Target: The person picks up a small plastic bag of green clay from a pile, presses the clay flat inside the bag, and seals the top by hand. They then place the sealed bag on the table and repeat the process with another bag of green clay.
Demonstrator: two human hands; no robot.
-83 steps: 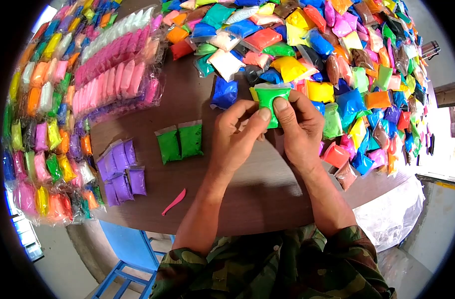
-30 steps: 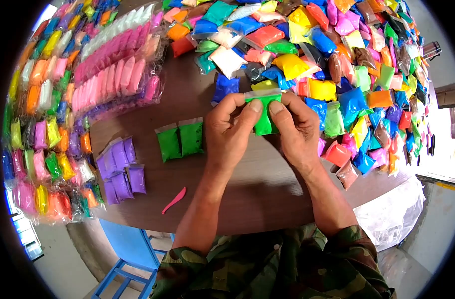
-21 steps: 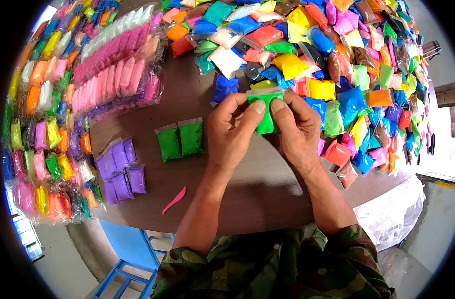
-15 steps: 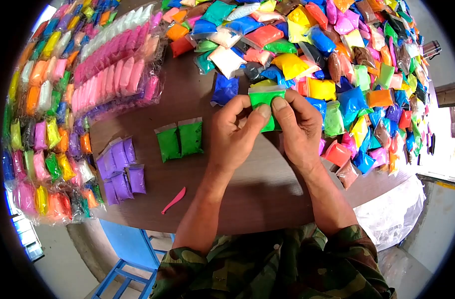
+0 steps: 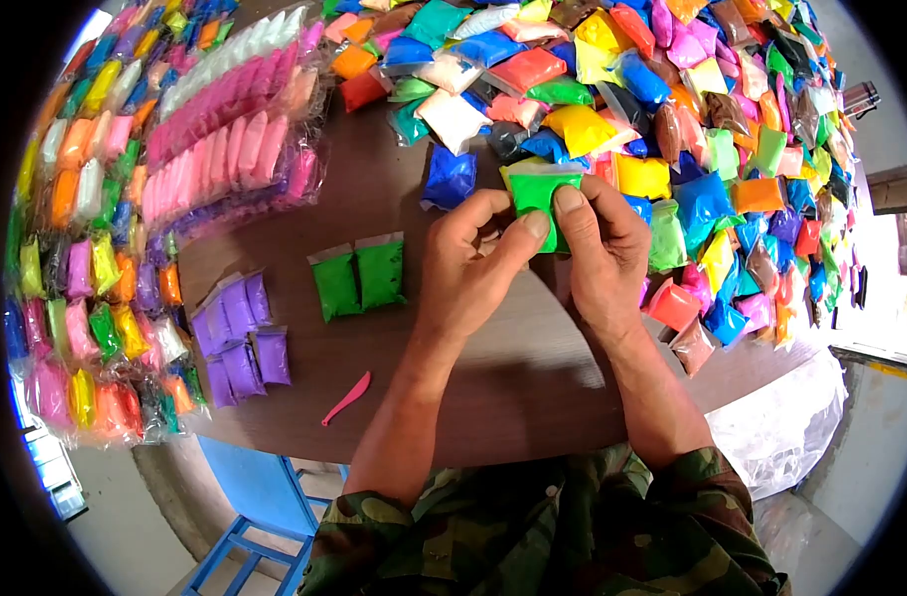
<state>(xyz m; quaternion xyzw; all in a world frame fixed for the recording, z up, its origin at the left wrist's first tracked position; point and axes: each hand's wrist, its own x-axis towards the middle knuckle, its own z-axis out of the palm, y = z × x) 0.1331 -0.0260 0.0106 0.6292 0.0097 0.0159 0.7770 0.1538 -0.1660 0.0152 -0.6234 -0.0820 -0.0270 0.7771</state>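
Above the table, a small green plastic packet is held upright between my two hands, its clear top edge facing away from me. My left hand pinches its left side with thumb and fingers. On the right side, my right hand grips it with the thumb pressed flat on the front. Two more green packets lie side by side to the left of my hands. Further left are several purple packets in two rows. A dark blue packet rests just beyond my left hand.
A large heap of mixed-colour packets covers the table's far and right side. Bundled packets in clear wrap stand at the left. A pink plastic knife lies near the front edge. A blue chair stands below left.
Both hands have shifted slightly to the right with the green packet. The packet is turned a little and more of its front shows; my right thumb sits higher on it.
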